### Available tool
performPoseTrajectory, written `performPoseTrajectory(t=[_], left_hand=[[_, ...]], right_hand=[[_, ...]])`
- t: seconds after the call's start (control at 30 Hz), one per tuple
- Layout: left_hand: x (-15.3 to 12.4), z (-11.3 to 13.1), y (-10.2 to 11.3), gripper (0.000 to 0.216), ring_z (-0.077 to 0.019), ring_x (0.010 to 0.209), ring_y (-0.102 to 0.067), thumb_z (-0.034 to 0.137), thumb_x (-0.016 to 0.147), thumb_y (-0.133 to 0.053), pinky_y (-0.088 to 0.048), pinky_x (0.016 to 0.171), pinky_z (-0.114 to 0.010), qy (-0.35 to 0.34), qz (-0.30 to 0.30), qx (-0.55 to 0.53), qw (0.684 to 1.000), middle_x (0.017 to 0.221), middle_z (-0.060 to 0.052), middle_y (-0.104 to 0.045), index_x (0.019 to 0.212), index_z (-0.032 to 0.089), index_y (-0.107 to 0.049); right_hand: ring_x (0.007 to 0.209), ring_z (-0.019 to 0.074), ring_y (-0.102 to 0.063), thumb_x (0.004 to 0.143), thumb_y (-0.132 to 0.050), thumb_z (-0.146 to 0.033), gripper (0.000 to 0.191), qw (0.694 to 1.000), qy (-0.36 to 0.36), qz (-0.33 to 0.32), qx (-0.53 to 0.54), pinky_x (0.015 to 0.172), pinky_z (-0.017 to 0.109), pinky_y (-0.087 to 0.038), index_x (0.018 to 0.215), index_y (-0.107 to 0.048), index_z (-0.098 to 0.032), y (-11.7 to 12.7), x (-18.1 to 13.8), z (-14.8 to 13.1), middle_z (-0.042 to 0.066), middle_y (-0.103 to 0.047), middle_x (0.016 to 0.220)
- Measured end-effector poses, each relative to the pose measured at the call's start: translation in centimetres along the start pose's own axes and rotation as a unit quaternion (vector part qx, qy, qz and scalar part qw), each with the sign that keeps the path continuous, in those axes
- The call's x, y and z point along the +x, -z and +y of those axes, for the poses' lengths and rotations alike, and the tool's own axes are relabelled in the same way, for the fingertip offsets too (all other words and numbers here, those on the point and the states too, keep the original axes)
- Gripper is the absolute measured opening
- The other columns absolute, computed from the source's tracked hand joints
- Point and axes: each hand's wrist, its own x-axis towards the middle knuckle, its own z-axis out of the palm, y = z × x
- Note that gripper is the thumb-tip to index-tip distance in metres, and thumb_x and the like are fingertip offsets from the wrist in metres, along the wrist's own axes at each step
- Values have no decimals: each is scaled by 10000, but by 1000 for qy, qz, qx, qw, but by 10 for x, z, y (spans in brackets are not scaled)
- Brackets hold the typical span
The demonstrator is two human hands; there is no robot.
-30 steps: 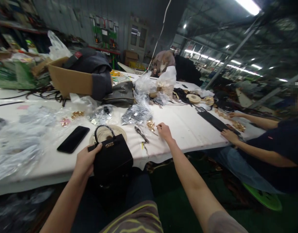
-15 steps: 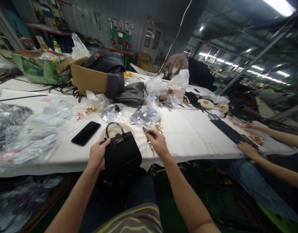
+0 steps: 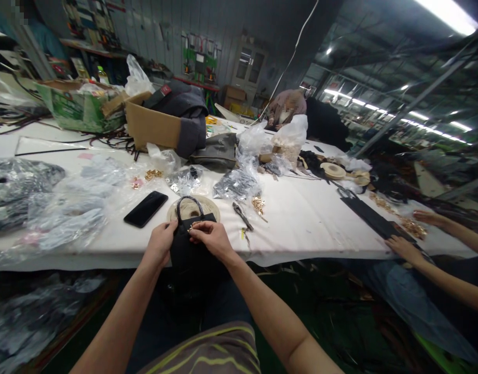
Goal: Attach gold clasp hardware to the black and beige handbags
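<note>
A small black handbag (image 3: 184, 252) is held over my lap at the table edge, its looped handle (image 3: 189, 199) standing up. My left hand (image 3: 162, 240) is closed on the bag's left upper side. Thumb and fingertips of my right hand (image 3: 212, 238) pinch at the gold clasp (image 3: 191, 227) on the bag's front, partly hiding it. To the right, a dark metal hand tool that looks like pliers (image 3: 242, 216) lies on the white cloth. A small heap of gold hardware (image 3: 258, 204) is just beyond it. Behind the handle lies a cream roll of tape (image 3: 212, 208).
A black phone (image 3: 146, 209) and clear plastic bags (image 3: 67, 228) lie at left. Cardboard boxes (image 3: 153, 124) stand farther back. At right, a co-worker's hands (image 3: 406, 249) are by a black strip-like piece (image 3: 369, 213) and gold parts (image 3: 413, 228).
My right hand has left the plier-like tool and moved left onto the bag's clasp. The tool now lies on the table. My left hand still holds the bag.
</note>
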Motion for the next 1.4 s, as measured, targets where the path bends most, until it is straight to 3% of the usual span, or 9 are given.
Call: performPoseTrajectory(t=[0.17,0.27,0.47,0.6,0.77,0.87,1.0,1.27,1.4], left_hand=[[-5,3,2,647,-363,1025,-755,620,684,-887,-587,955,-483,-147,32,219,964,1063,-166,-821,1107,145,-773],[-3,1,5,554,-359,1078,-747,562,771,-794,-568,1011,-480,-196,43,251,947,1131,-167,-815,1154,163,-762],[8,-12,10,444,-349,1063,-722,547,790,-742,-554,995,-462,-157,57,196,966,1061,-142,-800,1050,187,-768],[12,-19,7,470,-312,960,-696,568,749,-745,-553,848,-412,-99,45,118,987,963,-110,-770,1010,177,-752],[5,-17,7,569,-238,827,-665,638,714,-803,-539,735,-342,-82,-16,37,996,914,-56,-749,1045,181,-729],[-1,-14,7,597,-219,853,-667,610,678,-875,-541,764,-321,-74,-47,-51,995,959,-42,-755,1070,187,-722],[-8,-15,6,576,-221,941,-692,597,735,-871,-555,865,-323,-115,-23,-64,991,1047,-64,-778,1113,182,-736],[-17,-13,0,568,-269,1038,-731,581,844,-812,-598,943,-376,-192,45,14,980,1140,-112,-791,1254,191,-771],[-23,-6,1,583,-280,1125,-709,679,846,-796,-582,998,-382,-193,-17,-8,981,1178,-110,-770,1153,187,-738]], right_hand=[[691,152,-735,707,-1007,-523,488,1000,10,-5,15,634,256,-600,960,-827,-147,1,-2,3,74,-813,979],[646,129,-697,728,-1011,-506,516,999,-7,-20,48,595,238,-574,1071,-843,-160,7,-4,2,67,-820,958],[905,175,-761,758,-1019,-513,492,989,-39,-36,138,867,314,-673,1083,-866,-176,16,-9,-2,101,-820,1173],[838,174,-735,770,-1003,-520,422,998,-9,-11,67,833,313,-657,945,-863,-163,11,-11,-6,90,-821,1062],[1042,255,-793,719,-1016,-436,546,997,25,-69,-9,963,378,-641,1190,-861,-209,5,-16,-10,86,-834,1202],[1060,282,-810,706,-1022,-433,491,998,27,-53,-26,1027,417,-633,1116,-882,-202,3,-19,-8,101,-834,1237],[991,281,-813,703,-1023,-484,430,999,25,16,-25,1009,424,-643,983,-896,-185,3,-15,-2,101,-858,1072],[941,244,-825,587,-1090,-496,567,997,-44,-10,70,1010,400,-658,966,-859,-143,9,-8,0,108,-855,987],[932,234,-824,553,-1103,-505,597,994,-63,-16,83,994,386,-661,952,-852,-138,12,-4,-5,109,-852,968]])
